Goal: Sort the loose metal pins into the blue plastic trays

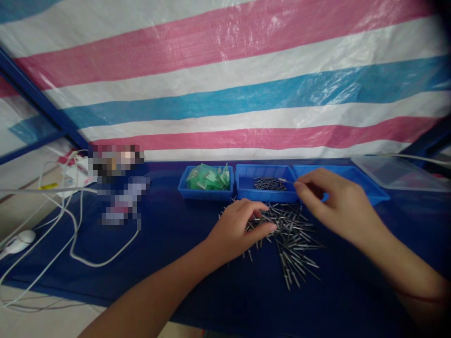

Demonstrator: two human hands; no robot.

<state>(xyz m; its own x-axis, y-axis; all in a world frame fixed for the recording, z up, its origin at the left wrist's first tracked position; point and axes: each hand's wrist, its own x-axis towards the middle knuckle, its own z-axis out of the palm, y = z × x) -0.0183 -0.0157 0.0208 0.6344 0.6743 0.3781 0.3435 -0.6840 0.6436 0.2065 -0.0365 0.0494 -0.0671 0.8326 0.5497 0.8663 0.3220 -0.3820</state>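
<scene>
Left hand (237, 232) palm-down on the near-left edge of the pile of metal pins (292, 239), fingers bent and loosely spread over the pins, thumb out to the right. Cannot tell whether any pin gripped under there. Right hand (334, 202) up just behind the pile, thumb and forefinger pinched narrow on a single pin (283, 180), pin tip out to the left over the right end of the middle tray (243, 193). Slight blur on that hand.

Pile loose on the dark blue table (169, 244), between the two hands and in front of the trays, a few strays fanned out toward the near edge. Small heap of pins (269, 184) inside the middle tray.

Three blue trays in a row at the back of the table, touching or nearly so:
- left tray (206, 194), full of green pieces (208, 177)
- middle tray
- right tray (371, 195), mostly hidden behind the right hand, contents not visible

Clear plastic lid (398, 173) just right of the row. White cables (75, 237) looped over the table's left side, white mouse (21, 240) at the far left. Striped pink, white and blue tarp (225, 70) as backdrop.
</scene>
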